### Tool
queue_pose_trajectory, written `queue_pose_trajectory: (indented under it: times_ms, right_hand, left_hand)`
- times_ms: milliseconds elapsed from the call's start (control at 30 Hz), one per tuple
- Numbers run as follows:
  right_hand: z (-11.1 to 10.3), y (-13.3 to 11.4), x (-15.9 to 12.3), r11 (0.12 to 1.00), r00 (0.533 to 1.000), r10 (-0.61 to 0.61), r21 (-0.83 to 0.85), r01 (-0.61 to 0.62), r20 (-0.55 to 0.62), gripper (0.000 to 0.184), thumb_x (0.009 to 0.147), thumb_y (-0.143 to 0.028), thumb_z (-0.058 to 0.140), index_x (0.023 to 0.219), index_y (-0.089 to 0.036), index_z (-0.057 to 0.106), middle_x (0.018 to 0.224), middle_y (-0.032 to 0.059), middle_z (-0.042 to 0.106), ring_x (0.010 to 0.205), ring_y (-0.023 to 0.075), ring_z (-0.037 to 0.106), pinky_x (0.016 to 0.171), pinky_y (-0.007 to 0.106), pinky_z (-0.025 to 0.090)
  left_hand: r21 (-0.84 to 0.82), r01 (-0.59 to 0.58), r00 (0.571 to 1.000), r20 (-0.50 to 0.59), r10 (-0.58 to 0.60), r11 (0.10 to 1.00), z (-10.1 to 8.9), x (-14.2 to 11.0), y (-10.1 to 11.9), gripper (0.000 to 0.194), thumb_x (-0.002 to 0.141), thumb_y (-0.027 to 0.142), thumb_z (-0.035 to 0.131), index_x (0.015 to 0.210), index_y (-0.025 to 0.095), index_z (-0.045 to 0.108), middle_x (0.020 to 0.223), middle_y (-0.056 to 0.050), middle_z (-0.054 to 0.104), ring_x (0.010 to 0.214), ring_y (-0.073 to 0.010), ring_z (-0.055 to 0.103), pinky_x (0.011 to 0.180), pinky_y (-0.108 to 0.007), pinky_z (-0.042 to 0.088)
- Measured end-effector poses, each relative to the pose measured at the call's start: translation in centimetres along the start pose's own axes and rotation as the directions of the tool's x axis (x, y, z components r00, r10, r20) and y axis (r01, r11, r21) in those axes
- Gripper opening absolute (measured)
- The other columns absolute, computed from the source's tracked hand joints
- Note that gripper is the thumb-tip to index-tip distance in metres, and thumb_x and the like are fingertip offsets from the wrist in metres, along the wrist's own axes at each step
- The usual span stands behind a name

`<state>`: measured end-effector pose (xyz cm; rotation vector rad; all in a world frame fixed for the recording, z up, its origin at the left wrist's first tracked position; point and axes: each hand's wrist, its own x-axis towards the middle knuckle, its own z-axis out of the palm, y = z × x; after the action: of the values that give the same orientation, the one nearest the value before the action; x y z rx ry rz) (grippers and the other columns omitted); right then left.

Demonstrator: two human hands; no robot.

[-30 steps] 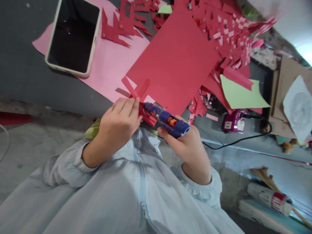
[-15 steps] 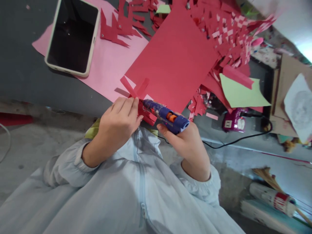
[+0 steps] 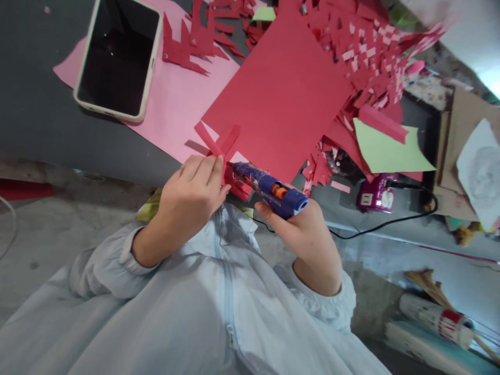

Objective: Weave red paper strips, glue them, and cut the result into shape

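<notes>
My left hand (image 3: pixel 195 195) is closed on a red paper piece with strips (image 3: pixel 227 139) at the table's near edge; its fingers cover part of the paper. A blue glue gun (image 3: pixel 269 186) with an orange part inside is gripped by my right hand (image 3: pixel 307 226). The gun's nozzle points left, at the red paper close to my left fingertips; I cannot tell whether it touches. Beneath and beyond the hands lie a large red paper sheet (image 3: pixel 277 94) and a pink sheet (image 3: pixel 179 99).
A phone (image 3: pixel 119 57) lies on the pink sheet at the left, beside red cut paper pieces (image 3: pixel 182 49). Red scraps (image 3: pixel 351 47) pile up at the back right. A green sheet (image 3: pixel 386 148), a purple power socket (image 3: pixel 377 195) with a black cord (image 3: pixel 375 229), and cardboard (image 3: pixel 464 140) are on the right.
My right hand and the glue gun have shifted slightly right and down, drawing the nozzle a little away from my left fingertips. My left hand stays on the red paper.
</notes>
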<state>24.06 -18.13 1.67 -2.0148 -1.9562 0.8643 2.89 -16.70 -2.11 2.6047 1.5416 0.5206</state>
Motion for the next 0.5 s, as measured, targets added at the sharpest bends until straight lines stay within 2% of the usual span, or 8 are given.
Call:
queue_pose_trajectory:
  times_ms: [167,367,500]
  right_hand:
    - [0.05,-0.11,-0.11,1.000,1.000,-0.001,-0.001,0.001,-0.022,0.028,0.080,-0.051,0.057,0.082,-0.022,0.055,0.061,0.0019,0.058,0.061,0.0201,0.052,0.058,0.031,0.038]
    - [0.04,0.11,-0.28,1.000,1.000,-0.015,-0.013,0.016,0.014,0.029,0.082,-0.050,0.057,0.076,-0.024,0.049,0.062,0.0009,0.054,0.059,0.0177,0.048,0.058,0.030,0.037]
    - [-0.01,-0.04,-0.19,1.000,1.000,-0.008,-0.012,0.008,0.009,0.028,0.081,-0.050,0.056,0.077,-0.023,0.049,0.062,0.0014,0.054,0.060,0.0189,0.050,0.058,0.030,0.036]
  left_hand:
    - [-0.002,-0.003,1.000,-0.017,0.003,1.000,0.00,-0.06,0.10,0.046,0.099,0.023,0.046,0.133,-0.004,0.060,0.121,-0.023,0.070,0.112,-0.0321,0.066,0.098,-0.043,0.055]
    - [-0.013,-0.002,1.000,-0.001,0.002,1.000,0.03,-0.01,0.10,0.047,0.099,0.024,0.046,0.133,-0.005,0.059,0.122,-0.025,0.069,0.113,-0.0329,0.065,0.099,-0.044,0.055]
    - [0.006,-0.007,1.000,-0.020,0.007,1.000,0.04,0.02,0.07,0.046,0.099,0.024,0.046,0.133,-0.005,0.060,0.121,-0.023,0.070,0.110,-0.0325,0.066,0.097,-0.043,0.056]
